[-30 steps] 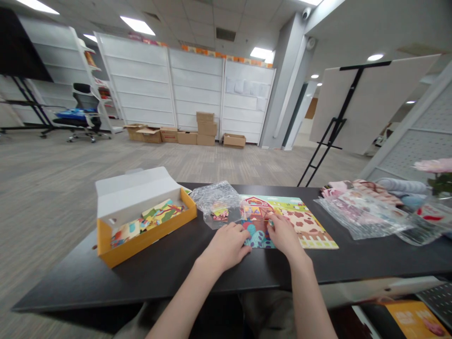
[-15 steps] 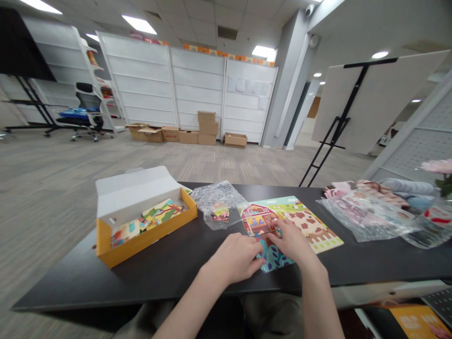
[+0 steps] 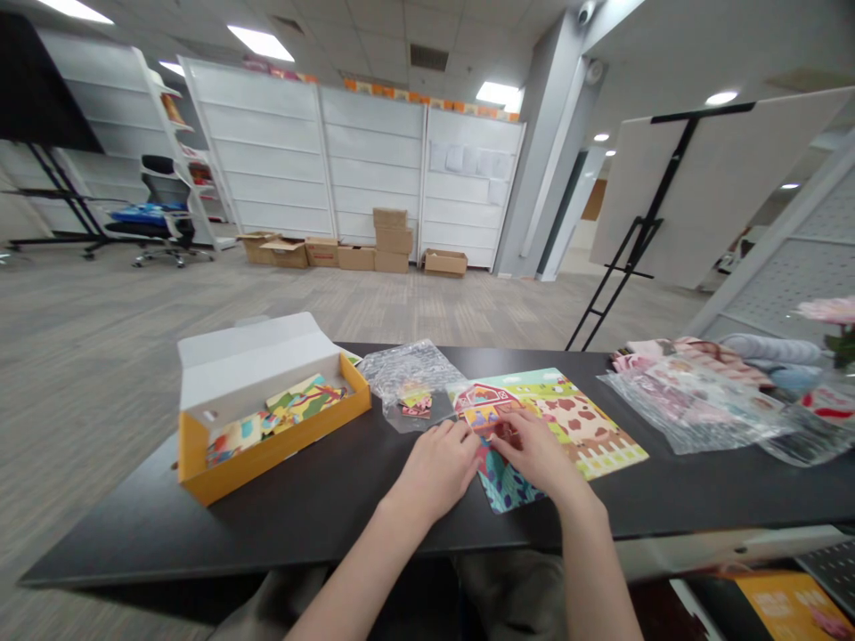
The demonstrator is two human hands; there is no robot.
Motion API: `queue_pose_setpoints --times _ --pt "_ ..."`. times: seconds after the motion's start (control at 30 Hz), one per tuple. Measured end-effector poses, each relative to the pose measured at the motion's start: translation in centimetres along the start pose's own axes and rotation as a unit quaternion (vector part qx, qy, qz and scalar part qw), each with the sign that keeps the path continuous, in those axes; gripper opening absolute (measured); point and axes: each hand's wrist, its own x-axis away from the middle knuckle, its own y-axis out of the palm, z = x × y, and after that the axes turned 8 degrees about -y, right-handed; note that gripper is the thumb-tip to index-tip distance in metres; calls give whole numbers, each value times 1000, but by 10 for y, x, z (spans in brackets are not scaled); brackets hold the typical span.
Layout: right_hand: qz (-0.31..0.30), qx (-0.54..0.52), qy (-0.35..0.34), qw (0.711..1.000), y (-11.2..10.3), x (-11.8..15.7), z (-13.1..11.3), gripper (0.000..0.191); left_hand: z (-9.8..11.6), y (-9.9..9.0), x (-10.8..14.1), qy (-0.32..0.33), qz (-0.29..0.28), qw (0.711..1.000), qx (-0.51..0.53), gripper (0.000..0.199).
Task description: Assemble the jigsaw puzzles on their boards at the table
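A colourful farm jigsaw puzzle (image 3: 580, 418) lies flat on the dark table, with a red barn, a spotted cow and a white fence. My left hand (image 3: 437, 463) rests at the puzzle's left edge, fingers bent and close together against it. Over the barn, my right hand (image 3: 534, 450) has its thumb and fingers closed around a brownish puzzle piece (image 3: 502, 434), mostly covered by the fingers. Just beyond my left hand, a clear plastic bag (image 3: 394, 369) has several loose pieces (image 3: 417, 405) in or under it.
An open yellow box (image 3: 280, 454) with several puzzle pieces (image 3: 307, 398) inside stands on the left of the black table (image 3: 321, 525). Plastic-wrapped fabric (image 3: 688, 392) lies on the right, near a pink flower (image 3: 828, 307). Cardboard boxes (image 3: 393, 240) stand on the floor beyond.
My right hand has shifted slightly left and away from me across the barn. My left hand has moved a little left and forward, along the puzzle's edge.
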Motion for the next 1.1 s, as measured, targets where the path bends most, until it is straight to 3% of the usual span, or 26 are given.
queue_pose_setpoints --times 0.1,0.23,0.6,1.1 --pt "3 -7 2 1000 2 -1 -4 21 -3 0 -5 -66 -8 998 21 18" --pt "0 -21 -4 1000 2 -1 -5 20 -2 3 -10 -102 -9 994 25 21" --pt "-17 -46 5 999 -1 -2 -5 24 3 5 -16 -92 -7 995 -21 19" --pt "-3 -9 25 1000 -2 -5 -11 25 -1 13 -18 -101 30 989 103 21"
